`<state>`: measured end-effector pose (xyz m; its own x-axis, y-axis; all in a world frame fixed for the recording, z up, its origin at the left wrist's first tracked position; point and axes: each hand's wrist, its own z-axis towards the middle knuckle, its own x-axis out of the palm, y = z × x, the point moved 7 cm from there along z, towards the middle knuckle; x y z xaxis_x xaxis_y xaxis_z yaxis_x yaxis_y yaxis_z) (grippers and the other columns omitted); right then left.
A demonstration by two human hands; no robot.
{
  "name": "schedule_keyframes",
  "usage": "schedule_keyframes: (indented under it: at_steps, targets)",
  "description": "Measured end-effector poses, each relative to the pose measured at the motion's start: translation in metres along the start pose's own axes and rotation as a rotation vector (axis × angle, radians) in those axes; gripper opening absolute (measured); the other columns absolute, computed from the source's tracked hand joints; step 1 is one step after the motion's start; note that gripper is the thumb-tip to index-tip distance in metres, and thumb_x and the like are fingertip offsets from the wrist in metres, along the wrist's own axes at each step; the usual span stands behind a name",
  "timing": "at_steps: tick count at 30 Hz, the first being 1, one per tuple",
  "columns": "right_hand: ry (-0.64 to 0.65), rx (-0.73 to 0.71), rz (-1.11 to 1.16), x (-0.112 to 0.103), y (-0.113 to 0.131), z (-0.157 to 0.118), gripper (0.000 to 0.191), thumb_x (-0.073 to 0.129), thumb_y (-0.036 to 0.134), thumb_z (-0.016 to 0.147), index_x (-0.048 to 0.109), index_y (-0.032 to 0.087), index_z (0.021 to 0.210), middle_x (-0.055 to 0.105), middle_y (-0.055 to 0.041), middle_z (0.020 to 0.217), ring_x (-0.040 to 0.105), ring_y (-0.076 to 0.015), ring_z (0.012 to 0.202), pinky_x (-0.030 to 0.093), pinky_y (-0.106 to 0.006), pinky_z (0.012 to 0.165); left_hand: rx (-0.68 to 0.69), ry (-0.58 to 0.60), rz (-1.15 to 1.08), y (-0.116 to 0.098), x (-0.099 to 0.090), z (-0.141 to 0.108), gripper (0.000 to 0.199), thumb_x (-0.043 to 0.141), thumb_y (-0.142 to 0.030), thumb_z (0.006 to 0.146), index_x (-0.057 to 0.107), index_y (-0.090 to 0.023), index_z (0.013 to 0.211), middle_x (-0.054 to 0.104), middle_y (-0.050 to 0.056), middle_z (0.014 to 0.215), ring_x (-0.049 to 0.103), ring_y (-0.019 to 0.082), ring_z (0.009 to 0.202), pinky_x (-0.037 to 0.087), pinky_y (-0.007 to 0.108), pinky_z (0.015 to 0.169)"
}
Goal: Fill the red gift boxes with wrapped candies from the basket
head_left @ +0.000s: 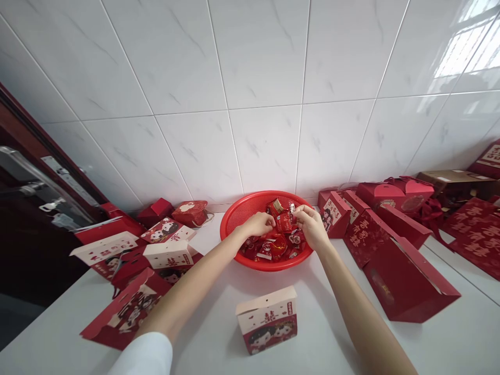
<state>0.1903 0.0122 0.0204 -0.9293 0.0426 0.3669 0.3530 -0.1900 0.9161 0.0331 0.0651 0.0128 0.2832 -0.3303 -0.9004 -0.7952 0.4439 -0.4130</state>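
A red plastic basket (230, 219) with a perforated wall holds several red-wrapped candies (278, 247). Both of my hands reach into it. The fingers of my left hand (260, 224) are curled together over the candies, and what they hold, if anything, is hidden. Between thumb and fingers of my right hand (310, 224) is the edge of a small red and silver candy packet (291, 209). In front of the basket stands a cream and red gift box (267, 319) with printed cartoon figures and its top flap folded.
Red and cream gift boxes (172, 254) crowd the left side of the white table (211, 333). More red gift boxes (406, 281) stand on the right, with a cardboard box (455, 177) behind. A tiled wall (265, 151) closes off the back, and a dark door (35, 208) is at left.
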Motion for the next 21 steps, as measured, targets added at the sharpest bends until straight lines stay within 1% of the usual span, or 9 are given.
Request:
schedule_keyframes:
  at_steps: [3,7,8,9,11,13,16,18,21]
  targets:
    - [0.030,-0.021,-0.028,0.002,0.001,-0.001,0.033,0.086,0.035,0.059,0.056,0.022,0.065,0.055,0.0039,0.066,0.051,-0.0135,0.063,0.041,-0.028,0.061,0.041,0.030,-0.048,0.002,-0.011,-0.011,0.031,0.056,-0.013,0.079,0.079,-0.018,0.100,0.080,0.005,0.097,0.072,0.019,0.086,0.052,0.024,0.077]
    - [-0.003,-0.027,-0.010,0.001,0.000,0.000,0.037,0.089,0.033,0.054,0.058,0.022,0.072,0.062,0.0035,0.071,0.056,-0.0145,0.068,0.043,-0.028,0.064,-0.004,0.414,-0.043,0.013,0.005,-0.035,0.027,0.060,-0.015,0.076,0.082,-0.021,0.089,0.080,0.002,0.080,0.072,0.018,0.071,0.053,0.023,0.068]
    - [-0.012,-0.017,0.000,0.001,-0.001,0.000,0.038,0.089,0.033,0.053,0.060,0.022,0.075,0.064,0.0032,0.073,0.057,-0.0150,0.069,0.044,-0.028,0.065,-0.040,0.467,0.003,0.019,0.007,-0.040,0.025,0.062,-0.016,0.074,0.082,-0.022,0.086,0.081,0.002,0.079,0.072,0.019,0.071,0.054,0.024,0.068]
    - [-0.018,-0.005,0.006,0.000,-0.002,0.001,0.039,0.089,0.032,0.053,0.061,0.023,0.078,0.066,0.0026,0.074,0.059,-0.0155,0.070,0.045,-0.029,0.065,-0.074,0.471,0.059,0.025,0.007,-0.043,0.023,0.063,-0.015,0.072,0.082,-0.022,0.082,0.081,0.002,0.080,0.073,0.020,0.074,0.054,0.025,0.070]
    - [-0.023,0.016,0.007,0.000,-0.003,0.001,0.041,0.088,0.031,0.052,0.064,0.023,0.084,0.070,0.0013,0.077,0.062,-0.0168,0.072,0.047,-0.029,0.065,-0.124,0.378,0.144,0.036,0.000,-0.043,0.026,0.063,-0.012,0.070,0.083,-0.022,0.083,0.082,0.005,0.089,0.075,0.024,0.085,0.055,0.027,0.077]
    - [-0.016,0.023,0.002,0.001,-0.003,0.001,0.042,0.087,0.030,0.052,0.067,0.023,0.088,0.072,0.0001,0.079,0.064,-0.0181,0.074,0.048,-0.030,0.067,-0.157,0.247,0.188,0.045,-0.011,-0.039,0.039,0.057,-0.009,0.075,0.081,-0.021,0.103,0.080,0.009,0.113,0.072,0.028,0.105,0.053,0.030,0.089]
    - [0.012,0.011,-0.011,0.003,-0.002,0.000,0.039,0.086,0.030,0.054,0.072,0.022,0.089,0.075,-0.0018,0.082,0.066,-0.0200,0.077,0.050,-0.032,0.070,-0.181,0.103,0.228,0.052,-0.026,-0.034,0.056,0.045,-0.006,0.084,0.069,-0.020,0.132,0.065,0.012,0.142,0.061,0.029,0.130,0.046,0.033,0.104]
    - [0.040,0.006,-0.032,0.004,-0.001,0.000,0.033,0.084,0.031,0.057,0.074,0.021,0.086,0.075,-0.0028,0.082,0.066,-0.0205,0.077,0.051,-0.034,0.072,-0.170,0.103,0.237,0.052,-0.027,-0.032,0.056,0.045,-0.005,0.085,0.068,-0.022,0.134,0.066,0.010,0.141,0.061,0.026,0.130,0.046,0.030,0.104]
    - [0.064,0.007,-0.059,0.006,-0.001,-0.001,0.024,0.083,0.031,0.059,0.074,0.021,0.079,0.075,-0.0028,0.080,0.065,-0.0202,0.075,0.050,-0.034,0.073,-0.144,0.177,0.248,0.050,-0.017,-0.031,0.050,0.054,-0.006,0.082,0.073,-0.025,0.124,0.074,0.006,0.127,0.068,0.024,0.117,0.050,0.026,0.095]
